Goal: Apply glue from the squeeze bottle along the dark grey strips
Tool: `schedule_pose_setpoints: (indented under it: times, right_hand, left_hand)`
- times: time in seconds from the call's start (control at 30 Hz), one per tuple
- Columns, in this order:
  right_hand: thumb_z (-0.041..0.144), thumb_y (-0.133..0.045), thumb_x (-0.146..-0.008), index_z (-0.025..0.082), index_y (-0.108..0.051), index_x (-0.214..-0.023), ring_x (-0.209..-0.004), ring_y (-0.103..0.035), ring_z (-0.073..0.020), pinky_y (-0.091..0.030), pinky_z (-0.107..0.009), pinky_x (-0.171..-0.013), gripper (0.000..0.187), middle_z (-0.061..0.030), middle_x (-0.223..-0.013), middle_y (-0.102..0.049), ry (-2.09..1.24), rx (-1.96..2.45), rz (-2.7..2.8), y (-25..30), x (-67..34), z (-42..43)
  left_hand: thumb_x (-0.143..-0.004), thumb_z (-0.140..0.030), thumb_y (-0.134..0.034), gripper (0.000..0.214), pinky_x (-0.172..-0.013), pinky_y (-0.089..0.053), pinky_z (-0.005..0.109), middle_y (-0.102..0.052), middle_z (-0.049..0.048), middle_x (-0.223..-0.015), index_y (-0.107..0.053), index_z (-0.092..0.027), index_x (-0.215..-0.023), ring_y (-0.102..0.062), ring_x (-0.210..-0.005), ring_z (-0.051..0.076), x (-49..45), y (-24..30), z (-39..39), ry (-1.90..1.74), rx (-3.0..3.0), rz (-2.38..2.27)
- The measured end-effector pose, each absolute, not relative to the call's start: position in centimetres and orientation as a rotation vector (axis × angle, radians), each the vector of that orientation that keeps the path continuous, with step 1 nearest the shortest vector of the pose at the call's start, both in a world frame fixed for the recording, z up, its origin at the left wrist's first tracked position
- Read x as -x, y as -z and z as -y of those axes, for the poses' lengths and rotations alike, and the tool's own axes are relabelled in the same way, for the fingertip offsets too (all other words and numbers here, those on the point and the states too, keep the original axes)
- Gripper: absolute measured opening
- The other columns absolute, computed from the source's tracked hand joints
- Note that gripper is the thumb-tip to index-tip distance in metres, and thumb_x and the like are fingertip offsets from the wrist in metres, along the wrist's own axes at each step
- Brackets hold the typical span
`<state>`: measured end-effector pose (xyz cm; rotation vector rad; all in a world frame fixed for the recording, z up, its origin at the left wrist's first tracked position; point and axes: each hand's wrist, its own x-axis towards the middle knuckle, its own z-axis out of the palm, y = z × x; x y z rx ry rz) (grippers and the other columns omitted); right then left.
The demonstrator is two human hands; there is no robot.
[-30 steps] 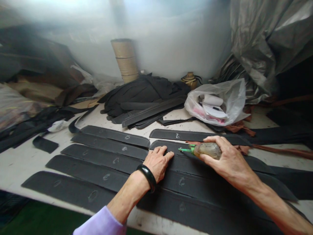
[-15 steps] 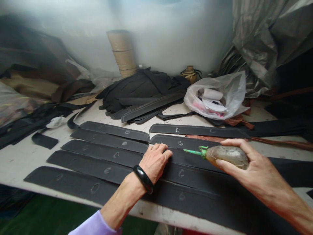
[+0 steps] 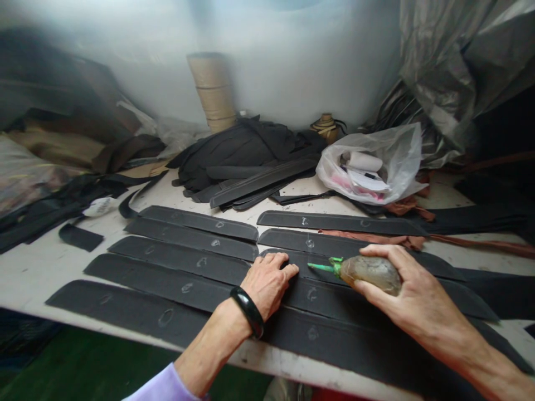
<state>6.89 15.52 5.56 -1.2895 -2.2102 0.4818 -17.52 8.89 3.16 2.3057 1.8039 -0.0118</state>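
Observation:
My right hand (image 3: 412, 292) grips a squeeze bottle (image 3: 371, 274), cloudy brown and lying sideways in the fingers. Its thin green nozzle (image 3: 321, 268) points left, at the third black strip (image 3: 298, 260) from the back in the right-hand column. On the inner end of that strip lies my left hand (image 3: 267, 281), palm down, fingers stretched out and holding nothing. A dark bangle (image 3: 247, 313) circles the left wrist. Flat black strips (image 3: 163, 284) lie in two columns, several bearing small pale ring-shaped wet-looking marks. My right forearm hides parts of the right column.
Behind the strips is a heap of black pieces (image 3: 251, 150). A clear plastic bag (image 3: 403, 161) with white rolls and pink items stands right of it. A tan roll (image 3: 214, 92) leans on the wall. The white table's front edge (image 3: 251, 361) runs below my left arm.
My right hand has moved left and slightly down with the squeeze bottle, uncovering brown-red cloth behind it. My left hand stays on the strip. The view has shifted slightly.

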Motion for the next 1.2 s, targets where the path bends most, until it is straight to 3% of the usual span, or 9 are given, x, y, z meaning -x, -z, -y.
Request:
schedule_pose_setpoints:
  times: [0.43, 0.63, 0.87, 1.03, 1.2]
  right_hand:
    - [0.031, -0.056, -0.073, 0.024, -0.052, -0.100, -0.087, -0.058, -0.0212, -0.045, -0.031, -0.076, 0.028, -0.0047, -0.098, -0.058, -0.409, 1.208, 2.279, -5.8, -6.6, -15.1]
    - [0.046, -0.055, -0.071, 0.024, -0.054, -0.099, -0.087, -0.058, -0.0256, -0.046, -0.037, -0.075, 0.036, -0.0070, -0.101, -0.059, -0.368, 1.366, 2.120, -6.2, -7.1, -14.8]
    - [0.064, -0.062, -0.055, 0.030, -0.058, -0.096, -0.059, -0.062, -0.0230, -0.048, -0.032, -0.050, 0.053, -0.0008, -0.078, -0.066, -0.649, 1.662, 1.909, -7.6, -9.2, -13.0]
    - [0.055, -0.063, -0.060, 0.029, -0.059, -0.096, -0.064, -0.063, -0.0233, -0.049, -0.032, -0.053, 0.045, -0.0017, -0.085, -0.067, -0.639, 1.603, 2.027, -6.8, -9.9, -11.8]
    - [0.052, -0.063, -0.060, 0.028, -0.059, -0.094, -0.067, -0.063, -0.0242, -0.050, -0.034, -0.056, 0.041, -0.0027, -0.085, -0.066, -0.634, 1.547, 2.051, -6.2, -10.1, -11.2]
  left_hand:
    - [-0.081, -0.017, -0.048, 0.037, -0.086, -0.044, 0.043, -0.050, 0.0085, -0.124, -0.053, -0.027, -0.116, -0.049, -0.109, 0.027, 17.4, -3.5, -9.0, 0.000, -2.288, -1.794]
    - [-0.082, -0.017, -0.048, 0.036, -0.088, -0.043, 0.042, -0.050, 0.0072, -0.125, -0.052, -0.027, -0.117, -0.048, -0.111, 0.026, 17.6, -3.3, -9.1, -0.017, -2.282, -1.781]
    - [-0.084, -0.012, -0.042, 0.034, -0.084, -0.043, 0.042, -0.052, 0.0070, -0.122, -0.052, -0.024, -0.114, -0.050, -0.107, 0.025, 17.9, -4.2, -8.3, -0.044, -2.274, -1.759]
    - [-0.087, -0.011, -0.037, 0.029, -0.081, -0.042, 0.038, -0.056, 0.0037, -0.110, -0.055, -0.024, -0.105, -0.052, -0.095, 0.020, 17.4, -4.7, -6.1, -0.084, -2.245, -1.755]
    - [-0.088, -0.012, -0.037, 0.028, -0.080, -0.043, 0.037, -0.056, 0.0041, -0.108, -0.056, -0.024, -0.104, -0.052, -0.094, 0.021, 16.7, -4.4, -4.4, -0.097, -2.197, -1.749]
